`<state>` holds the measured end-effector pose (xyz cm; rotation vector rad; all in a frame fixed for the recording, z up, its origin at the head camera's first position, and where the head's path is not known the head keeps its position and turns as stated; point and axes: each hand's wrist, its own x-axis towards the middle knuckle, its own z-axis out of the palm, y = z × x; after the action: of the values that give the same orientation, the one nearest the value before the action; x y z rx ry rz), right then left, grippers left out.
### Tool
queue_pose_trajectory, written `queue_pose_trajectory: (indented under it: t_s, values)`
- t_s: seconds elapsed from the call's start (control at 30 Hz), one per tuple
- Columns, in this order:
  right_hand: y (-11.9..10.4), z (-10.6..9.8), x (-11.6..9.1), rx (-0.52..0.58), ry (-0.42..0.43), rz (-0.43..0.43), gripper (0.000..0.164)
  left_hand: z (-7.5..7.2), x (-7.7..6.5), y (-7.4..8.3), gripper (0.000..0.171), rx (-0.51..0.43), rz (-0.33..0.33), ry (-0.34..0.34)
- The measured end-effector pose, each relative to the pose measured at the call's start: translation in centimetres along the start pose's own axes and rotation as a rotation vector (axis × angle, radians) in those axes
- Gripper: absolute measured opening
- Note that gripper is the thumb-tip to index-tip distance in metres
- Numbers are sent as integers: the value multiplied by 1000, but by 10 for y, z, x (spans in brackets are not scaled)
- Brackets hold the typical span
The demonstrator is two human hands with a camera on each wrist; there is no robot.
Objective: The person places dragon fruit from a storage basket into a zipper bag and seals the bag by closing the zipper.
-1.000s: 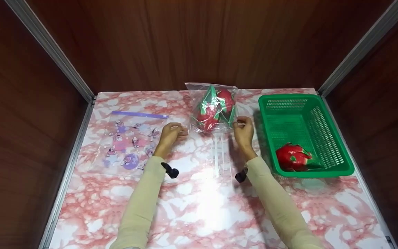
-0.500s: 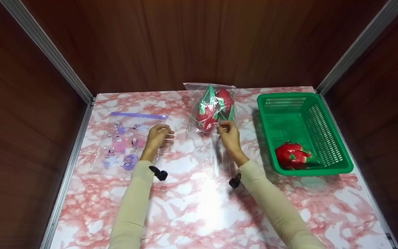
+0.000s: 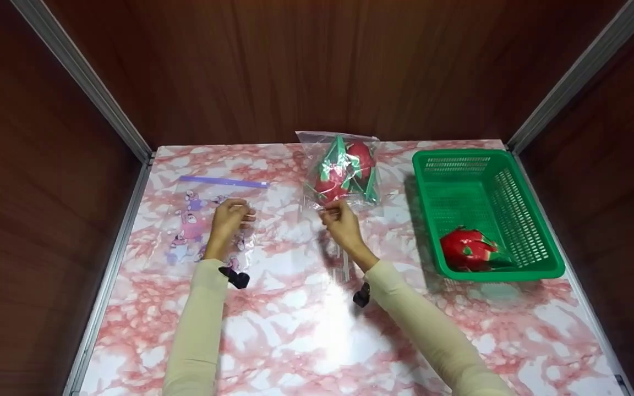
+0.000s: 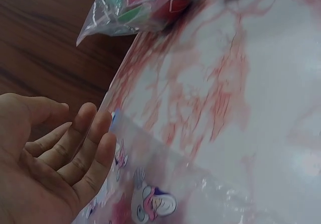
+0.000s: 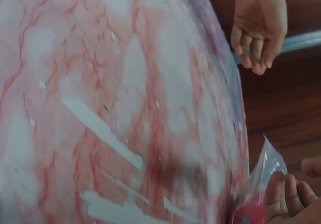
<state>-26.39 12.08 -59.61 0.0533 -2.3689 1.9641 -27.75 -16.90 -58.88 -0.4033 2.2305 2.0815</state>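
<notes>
A clear plastic bag (image 3: 309, 146) lies at the back of the table with two red-and-green dragon fruits (image 3: 331, 184) inside. My right hand (image 3: 342, 223) is at the near edge of that bag, its fingers loosely bent; in the right wrist view a gap shows between thumb and fingers, and whether they touch the plastic is unclear. Over a clear zip bag (image 3: 223, 182) with a purple top strip and cartoon prints hovers my left hand (image 4: 65, 158), fingers relaxed and holding nothing. That hand covers part of the printed bag.
A green plastic basket (image 3: 534, 225) stands on the right, with one more dragon fruit (image 3: 468, 250) in its near left corner. Dark wooden panels (image 3: 317, 71) close off the back and both sides of the red-and-white marbled table (image 3: 284, 330).
My left hand has moved left, away from the filled bag and over the printed bag. My right hand has shifted left along the filled bag's near edge. The basket stays put.
</notes>
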Motion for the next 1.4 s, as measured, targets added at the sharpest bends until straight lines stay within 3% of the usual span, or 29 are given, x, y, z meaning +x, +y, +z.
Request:
queue_pose_trajectory:
  t_s: [0.37,0.6,0.93,1.13,1.27,1.4]
  values:
    - [2,29,-7,-72,-105,-5,22,-35,-6,-5,40,76,-17,47]
    - [3,44,-10,-59,-147,28,23,-52,-6,-11,38,10,-33,95]
    - [4,61,-17,-25,-246,65,30,-71,-8,-21,36,35,-40,143]
    - [4,69,-18,30,-281,136,33,-82,-12,-25,34,161,-8,234]
    - [6,75,-19,69,-282,164,34,-89,-13,-28,35,177,-7,269]
    - [7,79,-20,88,-281,166,34,-96,-13,-33,33,317,23,357]
